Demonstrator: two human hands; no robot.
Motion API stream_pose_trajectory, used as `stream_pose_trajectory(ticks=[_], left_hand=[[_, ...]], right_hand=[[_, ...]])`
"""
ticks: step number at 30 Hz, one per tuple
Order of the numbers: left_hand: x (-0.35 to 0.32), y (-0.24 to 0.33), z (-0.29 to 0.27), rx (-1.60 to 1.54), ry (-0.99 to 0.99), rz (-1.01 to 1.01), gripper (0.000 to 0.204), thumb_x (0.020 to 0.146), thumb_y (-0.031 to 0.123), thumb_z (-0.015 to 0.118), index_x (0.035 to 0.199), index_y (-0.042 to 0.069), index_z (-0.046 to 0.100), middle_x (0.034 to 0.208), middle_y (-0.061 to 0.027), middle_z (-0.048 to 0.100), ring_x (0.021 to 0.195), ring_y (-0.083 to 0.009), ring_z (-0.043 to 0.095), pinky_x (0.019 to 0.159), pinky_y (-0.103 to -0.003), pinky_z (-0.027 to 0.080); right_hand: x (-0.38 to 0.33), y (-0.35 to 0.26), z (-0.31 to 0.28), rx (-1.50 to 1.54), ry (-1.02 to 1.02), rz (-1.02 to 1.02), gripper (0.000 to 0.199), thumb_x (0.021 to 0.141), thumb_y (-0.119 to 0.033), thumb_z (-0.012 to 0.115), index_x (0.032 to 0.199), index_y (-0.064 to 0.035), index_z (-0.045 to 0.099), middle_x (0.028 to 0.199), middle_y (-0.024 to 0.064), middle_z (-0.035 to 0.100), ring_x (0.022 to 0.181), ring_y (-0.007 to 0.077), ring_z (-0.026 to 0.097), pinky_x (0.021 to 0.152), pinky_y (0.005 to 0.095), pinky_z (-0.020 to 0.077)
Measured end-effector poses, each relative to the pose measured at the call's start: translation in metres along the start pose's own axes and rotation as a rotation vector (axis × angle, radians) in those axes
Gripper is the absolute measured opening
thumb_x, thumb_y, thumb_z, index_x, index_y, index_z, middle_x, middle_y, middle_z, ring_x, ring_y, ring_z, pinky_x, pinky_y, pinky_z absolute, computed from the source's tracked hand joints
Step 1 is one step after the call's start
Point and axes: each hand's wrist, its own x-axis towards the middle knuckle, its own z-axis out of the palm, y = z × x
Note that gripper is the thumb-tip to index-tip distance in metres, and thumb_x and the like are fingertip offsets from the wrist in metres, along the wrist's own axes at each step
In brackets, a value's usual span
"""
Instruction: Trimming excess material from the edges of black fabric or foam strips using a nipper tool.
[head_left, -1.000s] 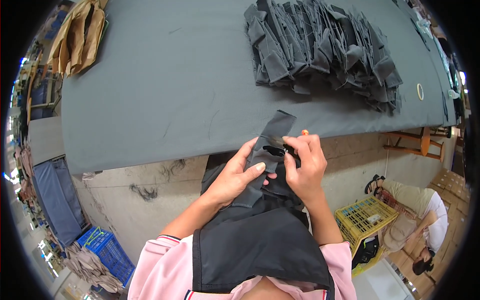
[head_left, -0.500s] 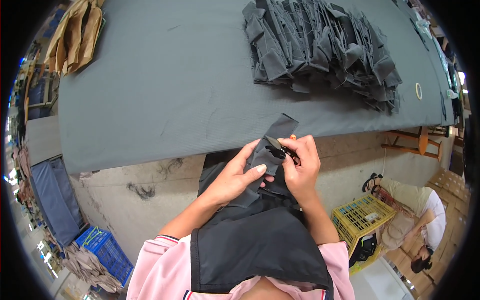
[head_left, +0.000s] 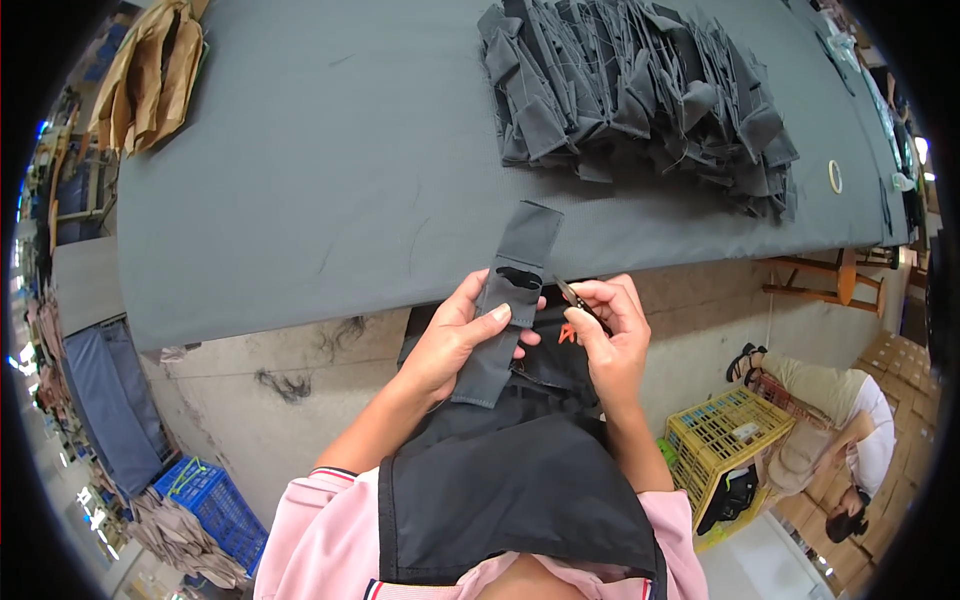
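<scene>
My left hand (head_left: 448, 342) pinches a dark grey fabric strip (head_left: 528, 236) between thumb and fingers, just in front of the table edge. The strip has stitched seams and a black-lined slit near its middle; some fingertips show at its right side. In my right hand (head_left: 618, 345) is a pair of thread snips (head_left: 572, 297), its pointed blades aimed up and left, close to the strip but apart from it. A small orange-red piece shows below the snips, by my fingers. Part of the snips is hidden in my grip.
A heap of similar grey fabric pieces (head_left: 630, 95) lies on the grey-covered table (head_left: 300, 170). A tape ring (head_left: 835, 177) and brown paper (head_left: 150, 80) are there too. Crates stand at both sides, one yellow (head_left: 715, 430), one blue (head_left: 215, 500). Another person (head_left: 865, 415) bends at the right.
The snips have come away from the fabric toward the right, and their orange-red piece now shows lower. The strip has shifted slightly left and lies flatter, with its slit in plain sight.
</scene>
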Motion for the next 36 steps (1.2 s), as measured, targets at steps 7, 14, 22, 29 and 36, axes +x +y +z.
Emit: stream_pose_trajectory(ticks=[7, 14, 22, 29, 36], left_hand=[[-0.002, 0.005, 0.001, 0.001, -0.015, 0.007, 0.04, 0.092, 0.011, 0.05, 0.128, 0.003, 0.035, 0.117, -0.0218, 0.055, 0.087, -0.0256, 0.064, 0.072, -0.033, 0.056], [-0.002, 0.003, 0.0, -0.051, -0.035, -0.006, 0.041, 0.091, 0.012, 0.051, 0.128, 0.002, 0.035, 0.117, -0.023, 0.055, 0.087, -0.026, 0.064, 0.071, -0.032, 0.056], [0.008, 0.012, -0.013, -0.18, 0.001, 0.038, 0.046, 0.093, 0.025, 0.051, 0.131, 0.008, 0.032, 0.116, -0.0186, 0.055, 0.095, -0.0265, 0.061, 0.079, -0.039, 0.053], [0.019, 0.029, -0.016, -0.154, 0.062, 0.088, 0.047, 0.095, 0.035, 0.047, 0.133, 0.014, 0.03, 0.118, -0.0142, 0.054, 0.095, -0.0249, 0.06, 0.077, -0.043, 0.054], [0.026, 0.031, -0.011, -0.087, 0.111, 0.166, 0.041, 0.096, 0.033, 0.045, 0.13, 0.012, 0.033, 0.119, -0.0142, 0.054, 0.094, -0.0232, 0.06, 0.077, -0.039, 0.054]], right_hand=[[0.012, 0.014, -0.004, -0.084, 0.038, -0.047, 0.014, 0.077, 0.001, 0.065, 0.09, 0.0013, 0.061, 0.081, 0.0016, 0.047, 0.066, 0.0073, 0.048, 0.061, 0.02, 0.0408], [0.04, 0.0, -0.001, -0.187, 0.111, -0.199, 0.016, 0.077, 0.002, 0.065, 0.091, 0.0014, 0.059, 0.082, 0.0023, 0.046, 0.064, 0.0075, 0.047, 0.058, 0.0207, 0.0404], [0.027, -0.002, -0.002, 0.147, -0.016, 0.104, 0.014, 0.08, 0.001, 0.061, 0.094, 0.0009, 0.059, 0.086, -0.0004, 0.049, 0.066, 0.0036, 0.046, 0.056, 0.0173, 0.0378], [-0.024, -0.008, 0.007, -0.313, -0.215, -0.147, 0.023, 0.072, 0.004, 0.066, 0.094, 0.0025, 0.058, 0.088, 0.007, 0.048, 0.073, 0.0127, 0.052, 0.066, 0.0236, 0.0448], [-0.02, -0.011, 0.015, -0.416, -0.267, -0.235, 0.038, 0.065, -0.007, 0.077, 0.097, -0.0037, 0.058, 0.08, 0.007, 0.048, 0.066, 0.0162, 0.052, 0.059, 0.0247, 0.0454]])
